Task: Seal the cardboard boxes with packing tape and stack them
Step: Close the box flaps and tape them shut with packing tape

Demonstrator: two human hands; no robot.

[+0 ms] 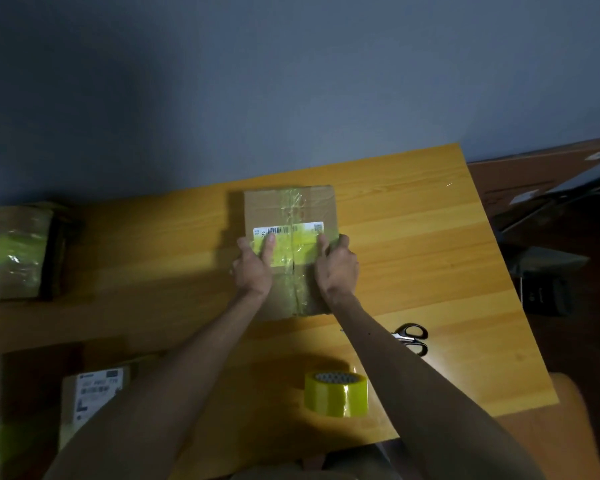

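A tape roll (336,394) is sitting by the table's (413,237) near edge. The left hand (253,268) and right hand (336,268) are gripping the taped box (288,209) mid-table, thumbs pressing on top, fingers curling round its sides. A grey wall (291,81) is rising behind.

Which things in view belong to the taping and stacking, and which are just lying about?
In the job: cardboard box, gripped by left hand and right hand; tape roll; scissors; taped box; labelled box.
Lying about: flat brown cardboard; dark device.

Far-left box (14,251) cut off at frame edge, blurred; scissors (413,337) blades hidden behind rt forearm (395,362).
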